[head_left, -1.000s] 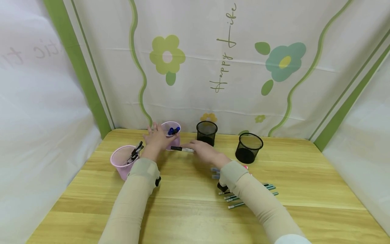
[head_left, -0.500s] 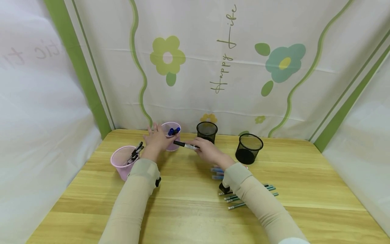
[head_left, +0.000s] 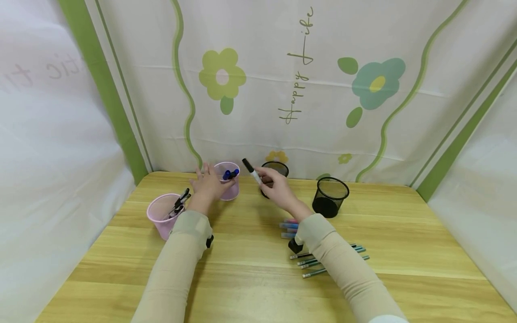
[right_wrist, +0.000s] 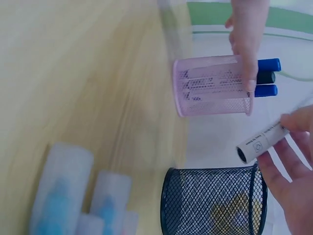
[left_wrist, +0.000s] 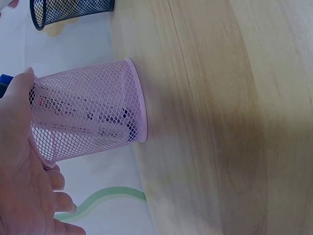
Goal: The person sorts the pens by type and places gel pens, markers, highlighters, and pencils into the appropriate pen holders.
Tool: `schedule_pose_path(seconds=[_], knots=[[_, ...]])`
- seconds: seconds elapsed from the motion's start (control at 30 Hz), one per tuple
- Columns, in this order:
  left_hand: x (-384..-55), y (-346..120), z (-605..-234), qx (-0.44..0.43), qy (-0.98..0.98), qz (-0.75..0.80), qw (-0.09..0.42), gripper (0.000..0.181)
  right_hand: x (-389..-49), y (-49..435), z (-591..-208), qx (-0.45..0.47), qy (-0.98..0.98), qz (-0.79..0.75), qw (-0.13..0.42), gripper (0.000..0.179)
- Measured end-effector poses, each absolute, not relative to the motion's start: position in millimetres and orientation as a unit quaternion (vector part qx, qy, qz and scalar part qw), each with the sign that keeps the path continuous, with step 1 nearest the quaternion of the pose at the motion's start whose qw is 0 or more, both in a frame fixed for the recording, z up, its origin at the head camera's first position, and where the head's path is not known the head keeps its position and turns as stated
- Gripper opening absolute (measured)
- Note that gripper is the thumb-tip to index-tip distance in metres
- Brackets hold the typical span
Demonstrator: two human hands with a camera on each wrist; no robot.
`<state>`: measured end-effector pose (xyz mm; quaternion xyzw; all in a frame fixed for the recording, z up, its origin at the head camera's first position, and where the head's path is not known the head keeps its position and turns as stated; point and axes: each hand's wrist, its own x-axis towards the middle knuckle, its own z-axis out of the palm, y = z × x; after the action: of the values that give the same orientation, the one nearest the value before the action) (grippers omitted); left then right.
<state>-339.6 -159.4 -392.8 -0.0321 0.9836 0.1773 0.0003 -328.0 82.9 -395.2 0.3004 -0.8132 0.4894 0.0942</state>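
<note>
My right hand [head_left: 276, 188] pinches a whiteboard marker [head_left: 254, 174] with a white barrel and black cap. It is tilted, cap up and to the left, between the back pink cup and a black mesh cup. In the right wrist view, the marker's lower end [right_wrist: 252, 148] shows close beside the black cup's rim. My left hand [head_left: 207, 188] holds the back pink mesh pen cup [left_wrist: 90, 107] at its rim, thumb on the near side and other fingers spread beyond. Inside that cup stand two blue-capped markers [right_wrist: 269, 65] and a dark-capped one [right_wrist: 266, 77].
Another pink cup [head_left: 155, 211] with black pens stands at left. Black mesh cups stand behind my right hand [right_wrist: 215, 200] and farther right [head_left: 330, 197]. Under my right forearm lie translucent markers [head_left: 287, 225] and several green and black pencils [head_left: 313, 272]. A printed curtain [head_left: 258, 112] hangs behind.
My right hand has lifted the marker and turned it from lying nearly level to steeply tilted, cap upward. My left hand stays at the back pink cup.
</note>
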Motion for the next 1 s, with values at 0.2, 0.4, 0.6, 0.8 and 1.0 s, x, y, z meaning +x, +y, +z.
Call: schedule_pose_path(seconds=[0.2,0.4,0.6,0.8,1.0], knots=[[-338.5,-159.1,-393.3,-0.035,0.983,0.179,-0.003,0.118,-334.8,80.8,-386.3,0.240,-0.783,0.564,0.108,0.050],[-339.0,-159.0,-395.0,-0.034,0.984,0.174,-0.006,0.118,-342.7,76.5,-379.6,0.215,-0.773,0.587,0.107,0.050],[-339.7,-159.0,-395.9,-0.033,0.985,0.168,-0.010,0.118,-347.6,72.6,-375.3,0.204,-0.769,0.599,0.096,0.053],[-341.8,-158.9,-396.3,-0.031,0.986,0.162,-0.009,0.118,-350.5,66.2,-368.1,0.200,-0.771,0.598,0.088,0.058],[-343.0,-159.9,-396.2,-0.032,0.987,0.157,-0.013,0.118,-352.4,57.8,-360.5,0.188,-0.750,0.627,0.090,0.044]])
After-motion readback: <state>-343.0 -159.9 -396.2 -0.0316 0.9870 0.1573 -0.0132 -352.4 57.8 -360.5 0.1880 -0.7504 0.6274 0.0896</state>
